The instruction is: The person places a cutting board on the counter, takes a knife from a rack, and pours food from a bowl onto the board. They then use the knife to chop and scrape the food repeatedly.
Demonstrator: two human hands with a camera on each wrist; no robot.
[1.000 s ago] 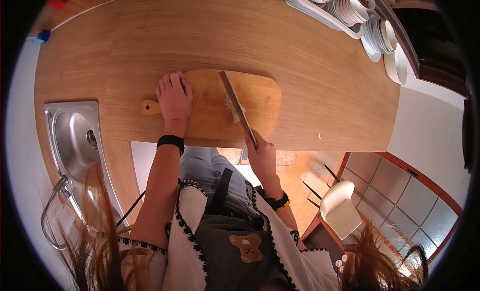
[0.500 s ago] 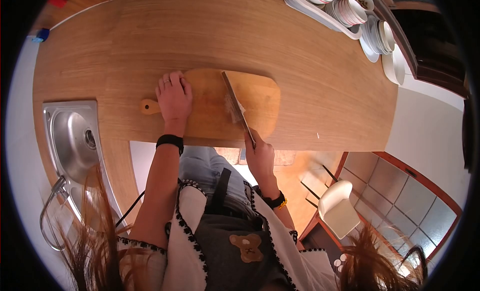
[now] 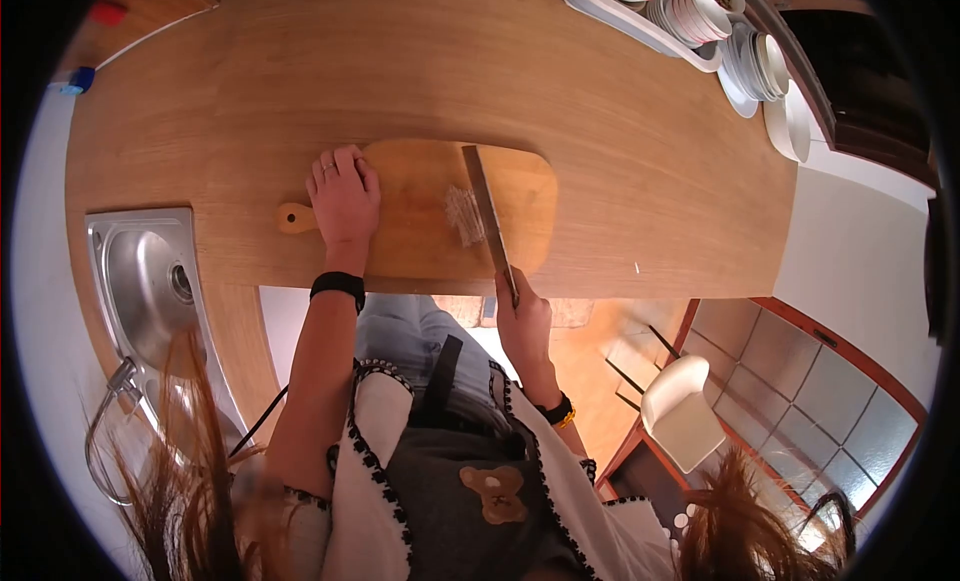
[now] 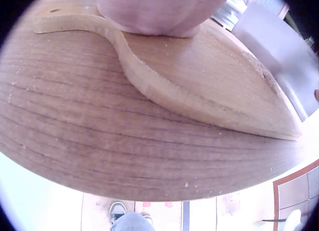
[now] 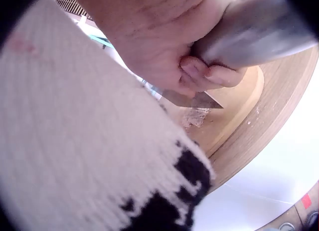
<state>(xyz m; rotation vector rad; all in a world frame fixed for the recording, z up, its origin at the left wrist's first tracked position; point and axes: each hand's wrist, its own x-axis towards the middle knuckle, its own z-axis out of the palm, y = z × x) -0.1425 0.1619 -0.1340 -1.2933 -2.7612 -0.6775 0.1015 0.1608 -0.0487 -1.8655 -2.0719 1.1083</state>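
Observation:
A wooden cutting board [image 3: 410, 251] lies near the counter's front edge. My left hand [image 3: 343, 203] rests on its left end beside the handle, fingers toward the far edge; in the left wrist view the heel of that hand presses on the board. My right hand [image 3: 524, 316] grips the metal handle [image 5: 259, 29] of a cleaver [image 3: 484, 196], whose blade slants across the board in the head view. Left of the blade is a small patch of finely chopped pale food [image 3: 463, 217], pinkish in the right wrist view. Its kind I cannot tell.
A steel sink [image 3: 150, 256] with a faucet [image 3: 122, 373] is at the left. At the back right stand a dish tray [image 3: 640, 26], stacked bowls [image 3: 700, 16] and plates. A small white scrap [image 3: 637, 268] lies on the counter. Behind, at the right, is a white chair [image 3: 680, 411].
The cleaver's blade has swung to the right, off the chopped food, which now shows more fully to its left. My left hand has stayed on the board.

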